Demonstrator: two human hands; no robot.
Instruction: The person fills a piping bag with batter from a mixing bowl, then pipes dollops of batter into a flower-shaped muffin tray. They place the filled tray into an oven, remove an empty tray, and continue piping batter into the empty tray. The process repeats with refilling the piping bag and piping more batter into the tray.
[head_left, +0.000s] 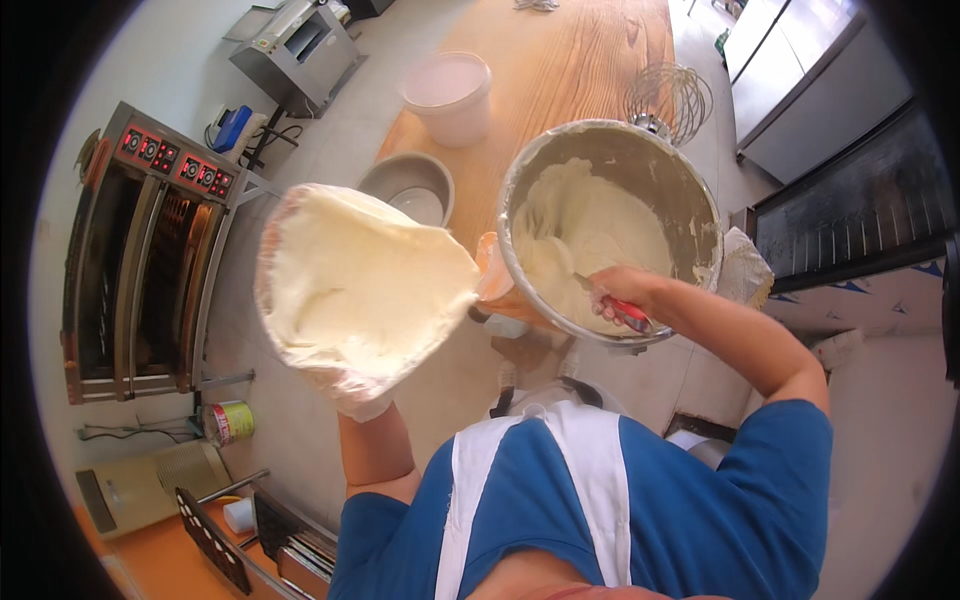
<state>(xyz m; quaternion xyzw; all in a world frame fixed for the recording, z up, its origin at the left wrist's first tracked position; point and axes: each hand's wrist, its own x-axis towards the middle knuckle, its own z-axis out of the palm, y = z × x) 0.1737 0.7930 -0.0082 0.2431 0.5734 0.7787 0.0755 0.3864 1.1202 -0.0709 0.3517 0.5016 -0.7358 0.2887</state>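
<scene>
My left hand (364, 394), mostly hidden under clear plastic, holds up what looks like a plastic bag (271, 255) spread wide open. Thick pale cream (360, 277) fills it to the rim. In my right hand (621, 291) is a red-handled utensil (630, 311), its metal part reaching into the cream; its exact kind is hidden. That hand is inside a large steel mixing bowl (694, 187), over its near rim. More pale cream (600, 206) lies in the bowl, heaped towards the left wall, with smears along the sides.
Beyond the bag, a round metal pan (442, 169) and a whitish plastic bucket (457, 112) stand on the wooden table (570, 60). A wire whisk attachment (675, 97) rests behind the bowl. An oven (150, 262) with lit controls is at left; a cloth (746, 266) lies right of the bowl.
</scene>
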